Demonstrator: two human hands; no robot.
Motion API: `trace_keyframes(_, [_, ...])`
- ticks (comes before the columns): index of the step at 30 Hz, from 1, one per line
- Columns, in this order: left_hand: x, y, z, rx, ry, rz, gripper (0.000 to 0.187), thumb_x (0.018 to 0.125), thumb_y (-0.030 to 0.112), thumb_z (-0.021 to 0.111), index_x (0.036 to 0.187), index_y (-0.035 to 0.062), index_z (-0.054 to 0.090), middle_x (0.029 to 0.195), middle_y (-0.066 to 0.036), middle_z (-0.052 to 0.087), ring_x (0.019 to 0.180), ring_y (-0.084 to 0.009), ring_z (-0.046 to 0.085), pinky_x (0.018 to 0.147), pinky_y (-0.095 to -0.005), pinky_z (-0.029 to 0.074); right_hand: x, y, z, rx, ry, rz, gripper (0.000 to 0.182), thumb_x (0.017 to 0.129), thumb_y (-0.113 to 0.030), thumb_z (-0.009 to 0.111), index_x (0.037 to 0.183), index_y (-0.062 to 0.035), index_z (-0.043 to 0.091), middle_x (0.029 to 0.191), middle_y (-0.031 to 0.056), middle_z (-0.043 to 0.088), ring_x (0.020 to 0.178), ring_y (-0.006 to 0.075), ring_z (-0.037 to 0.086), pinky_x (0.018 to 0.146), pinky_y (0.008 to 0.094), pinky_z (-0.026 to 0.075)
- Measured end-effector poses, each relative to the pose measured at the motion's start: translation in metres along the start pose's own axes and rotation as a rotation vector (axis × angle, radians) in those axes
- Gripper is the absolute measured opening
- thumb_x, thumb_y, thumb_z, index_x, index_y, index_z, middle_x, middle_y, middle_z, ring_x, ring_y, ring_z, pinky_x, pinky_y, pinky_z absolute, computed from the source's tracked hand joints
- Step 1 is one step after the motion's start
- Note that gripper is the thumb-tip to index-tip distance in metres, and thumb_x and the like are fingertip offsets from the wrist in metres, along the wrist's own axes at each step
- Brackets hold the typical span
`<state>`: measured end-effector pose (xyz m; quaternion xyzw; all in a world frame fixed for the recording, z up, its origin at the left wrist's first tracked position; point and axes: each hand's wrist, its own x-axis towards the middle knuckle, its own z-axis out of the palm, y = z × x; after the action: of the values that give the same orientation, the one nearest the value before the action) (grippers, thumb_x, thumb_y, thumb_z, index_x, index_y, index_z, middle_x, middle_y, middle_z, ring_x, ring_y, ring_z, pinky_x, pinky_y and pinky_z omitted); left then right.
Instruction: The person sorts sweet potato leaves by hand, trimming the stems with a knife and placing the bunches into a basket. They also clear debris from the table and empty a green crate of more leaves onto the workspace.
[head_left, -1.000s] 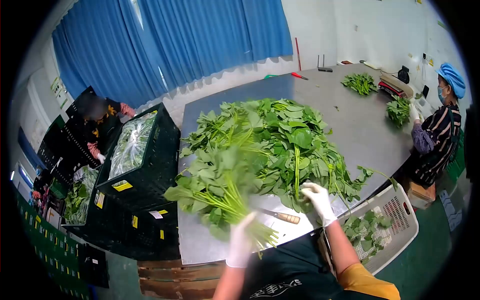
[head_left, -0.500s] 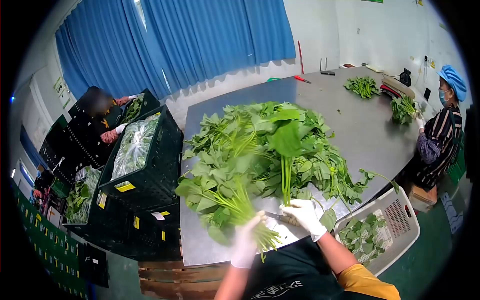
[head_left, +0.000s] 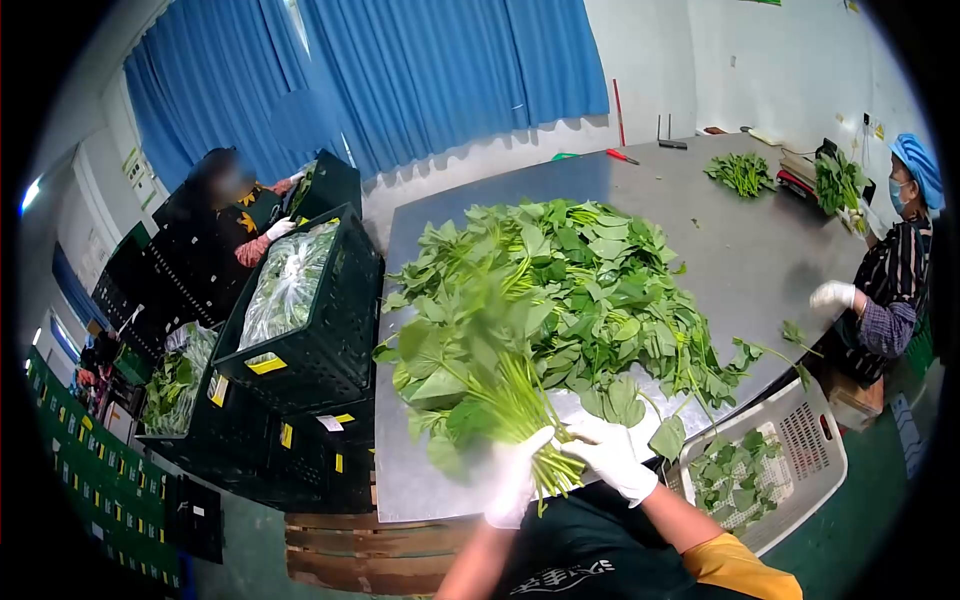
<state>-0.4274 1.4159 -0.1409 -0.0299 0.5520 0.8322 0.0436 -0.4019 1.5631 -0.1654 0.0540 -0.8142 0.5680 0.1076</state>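
My left hand point(head_left: 515, 478), in a white glove, grips the stems of a bunch of leafy greens point(head_left: 470, 370) held up over the near edge of the steel table point(head_left: 740, 250). Right beside it, my gloved right hand point(head_left: 613, 458) is closed on the stems of that bunch too. A large heap of the same greens point(head_left: 590, 290) lies on the table just beyond both hands. The knife seen earlier is hidden behind my hands.
A white basket point(head_left: 800, 440) with leaf scraps stands at my right. Black crates point(head_left: 310, 310) of bagged greens are stacked at the left, where a person leans over them. Another person in a blue cap point(head_left: 915, 165) works at the table's right side.
My right hand picked a stem from the heap and brought it across to the bunch in my left hand. The person at the right lifted a bunch off the table.
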Motion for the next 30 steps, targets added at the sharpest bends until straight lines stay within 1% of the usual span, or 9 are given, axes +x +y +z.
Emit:
trace_keyframes(2, [0.000, 0.001, 0.002, -0.099, -0.020, -0.041, 0.031, 0.075, -0.003, 0.065, 0.105, 0.0015, 0.058, 0.097, -0.007, 0.063, 0.090, -0.0179, 0.061, 0.081, -0.0302, 0.048, 0.000, -0.002, -0.003, 0.013, 0.081, -0.147, 0.018, 0.073, -0.012, 0.070, 0.087, -0.0005, 0.069, 0.073, 0.0085, 0.063, 0.066, 0.0159, 0.059, 0.062, 0.0265, 0.047])
trace_keyframes(6, [-0.001, 0.005, 0.000, -0.179, -0.019, -0.051, 0.033, 0.077, -0.003, 0.065, 0.110, -0.0030, 0.057, 0.098, -0.010, 0.063, 0.090, -0.0193, 0.062, 0.083, -0.0302, 0.050, -0.015, 0.015, -0.020, 0.945, 0.190, 0.257, 0.013, 0.075, -0.002, 0.064, 0.087, 0.0002, 0.068, 0.082, 0.0072, 0.063, 0.072, 0.0120, 0.058, 0.063, 0.0219, 0.047])
trace_keyframes(8, [0.006, 0.007, -0.013, -0.210, 0.015, -0.116, 0.035, 0.078, -0.002, 0.063, 0.112, -0.0027, 0.055, 0.099, -0.011, 0.063, 0.091, -0.0198, 0.061, 0.085, -0.0314, 0.048, -0.016, 0.085, -0.048, 1.682, 0.266, -0.001, 0.015, 0.079, -0.004, 0.060, 0.095, -0.0038, 0.059, 0.086, 0.0064, 0.060, 0.070, 0.0117, 0.055, 0.063, 0.0225, 0.046])
trace_keyframes(9, [0.006, 0.010, -0.017, -0.232, 0.009, -0.088, 0.033, 0.078, 0.000, 0.063, 0.111, -0.0022, 0.055, 0.099, -0.011, 0.063, 0.092, -0.0192, 0.061, 0.086, -0.0318, 0.048, -0.015, 0.055, -0.060, 1.722, 0.400, -0.099, 0.028, 0.081, -0.001, 0.058, 0.109, -0.0032, 0.056, 0.093, 0.0065, 0.060, 0.073, 0.0115, 0.055, 0.060, 0.0193, 0.045])
trace_keyframes(12, [0.004, 0.012, -0.021, -0.190, -0.061, -0.083, 0.029, 0.078, -0.001, 0.063, 0.106, -0.0016, 0.058, 0.098, -0.011, 0.063, 0.092, -0.0190, 0.060, 0.086, -0.0314, 0.047, -0.006, 0.007, -0.071, 1.194, 0.398, 0.116, 0.045, 0.081, 0.000, 0.055, 0.125, 0.0018, 0.047, 0.107, 0.0081, 0.060, 0.076, 0.0116, 0.057, 0.060, 0.0194, 0.045])
trace_keyframes(13, [0.003, 0.009, -0.016, -0.182, -0.057, -0.067, 0.027, 0.077, -0.001, 0.063, 0.104, -0.0016, 0.059, 0.096, -0.010, 0.064, 0.090, -0.0193, 0.061, 0.084, -0.0314, 0.048, -0.006, -0.002, -0.073, 0.884, 0.060, 0.203, 0.047, 0.083, -0.016, 0.062, 0.122, 0.0068, 0.050, 0.108, 0.0087, 0.063, 0.072, 0.0109, 0.058, 0.064, 0.0196, 0.046])
trace_keyframes(16, [-0.001, 0.004, -0.011, -0.169, -0.152, -0.092, 0.028, 0.077, -0.001, 0.063, 0.105, -0.0022, 0.058, 0.094, -0.011, 0.064, 0.087, -0.0199, 0.062, 0.079, -0.0314, 0.051, 0.000, -0.010, -0.044, 0.483, -0.342, 0.245, 0.023, 0.085, -0.011, 0.055, 0.099, 0.0035, 0.066, 0.091, 0.0088, 0.068, 0.069, 0.0090, 0.058, 0.065, 0.0225, 0.046])
trace_keyframes(22, [-0.005, 0.008, -0.017, -0.184, -0.195, -0.150, 0.033, 0.074, -0.004, 0.061, 0.107, 0.0001, 0.055, 0.095, -0.010, 0.063, 0.087, -0.0210, 0.060, 0.079, -0.0337, 0.050, 0.005, -0.013, -0.013, 0.380, -0.397, 0.291, 0.021, 0.082, -0.017, 0.067, 0.095, -0.0012, 0.068, 0.085, 0.0052, 0.066, 0.070, 0.0085, 0.057, 0.063, 0.0218, 0.045])
trace_keyframes(30, [-0.004, -0.003, -0.022, -0.101, -0.110, -0.023, 0.036, 0.076, -0.003, 0.062, 0.111, 0.0021, 0.054, 0.097, -0.007, 0.061, 0.089, -0.0174, 0.059, 0.078, -0.0308, 0.050, -0.010, -0.007, 0.019, 0.197, -0.092, 0.141, 0.016, 0.081, -0.014, 0.069, 0.091, -0.0007, 0.068, 0.077, 0.0026, 0.063, 0.067, 0.0062, 0.055, 0.061, 0.0219, 0.045])
